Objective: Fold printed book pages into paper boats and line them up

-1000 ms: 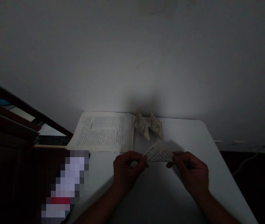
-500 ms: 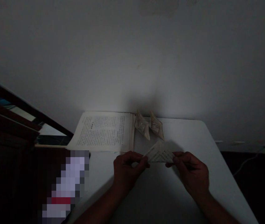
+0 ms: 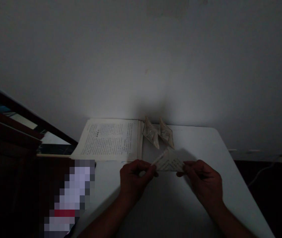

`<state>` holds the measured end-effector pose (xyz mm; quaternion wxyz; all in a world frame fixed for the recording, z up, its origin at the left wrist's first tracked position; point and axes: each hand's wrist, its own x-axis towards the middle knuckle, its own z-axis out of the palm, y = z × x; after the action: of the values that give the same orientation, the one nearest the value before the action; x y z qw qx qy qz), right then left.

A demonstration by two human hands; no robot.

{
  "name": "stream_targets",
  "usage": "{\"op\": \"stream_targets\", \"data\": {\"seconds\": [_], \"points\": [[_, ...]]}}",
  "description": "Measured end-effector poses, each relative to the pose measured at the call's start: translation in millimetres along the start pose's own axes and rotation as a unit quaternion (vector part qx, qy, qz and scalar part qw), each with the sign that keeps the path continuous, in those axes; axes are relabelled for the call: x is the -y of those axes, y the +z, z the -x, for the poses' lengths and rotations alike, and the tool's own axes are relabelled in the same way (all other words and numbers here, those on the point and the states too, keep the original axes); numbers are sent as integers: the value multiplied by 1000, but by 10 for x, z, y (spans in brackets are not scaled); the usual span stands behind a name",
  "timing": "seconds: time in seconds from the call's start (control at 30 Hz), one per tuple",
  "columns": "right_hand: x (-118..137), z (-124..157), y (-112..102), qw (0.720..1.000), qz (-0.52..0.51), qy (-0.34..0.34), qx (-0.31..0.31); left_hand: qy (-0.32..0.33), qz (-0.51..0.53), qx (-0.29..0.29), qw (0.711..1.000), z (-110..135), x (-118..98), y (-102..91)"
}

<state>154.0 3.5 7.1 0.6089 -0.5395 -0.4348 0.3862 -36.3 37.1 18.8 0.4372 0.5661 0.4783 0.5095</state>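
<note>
A folded piece of printed paper (image 3: 168,161), triangular with its point away from me, is stretched between my two hands above the table. My left hand (image 3: 136,177) pinches its left corner between thumb and fingers. The right corner is gripped the same way by my right hand (image 3: 203,180). Just beyond the folded paper stand two paper boats, a left one (image 3: 151,133) and a right one (image 3: 166,133), side by side and made of similar printed paper.
An open book or stack of printed pages (image 3: 108,138) lies at the table's back left, beside the boats. The white table (image 3: 195,135) meets a grey wall (image 3: 141,59). A blurred-out object (image 3: 71,195) is at lower left. A pale cable (image 3: 262,172) runs at right.
The folded paper and both hands have shifted very slightly left. Both hands keep their pinch on its corners, and the boats and pages stay put.
</note>
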Motion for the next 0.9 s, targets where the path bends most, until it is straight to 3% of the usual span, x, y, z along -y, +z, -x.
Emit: {"op": "stream_targets", "data": {"seconds": [0.33, 0.53, 0.73, 0.9], "points": [[-6, 32, 10, 1000, -8, -25, -13, 14, -10, -7, 1000, 29, 22, 22], [5, 11, 10, 999, -1, -33, -29, 4, -24, 29, 999, 33, 20, 13], [-13, -13, -24, 1000, -8, -16, -15, -73, 22, 91, 993, -1, 23, -42], [-1, -34, -35, 999, 15, -16, 34, -137, 96, 151, 974, -119, 43, -116]]}}
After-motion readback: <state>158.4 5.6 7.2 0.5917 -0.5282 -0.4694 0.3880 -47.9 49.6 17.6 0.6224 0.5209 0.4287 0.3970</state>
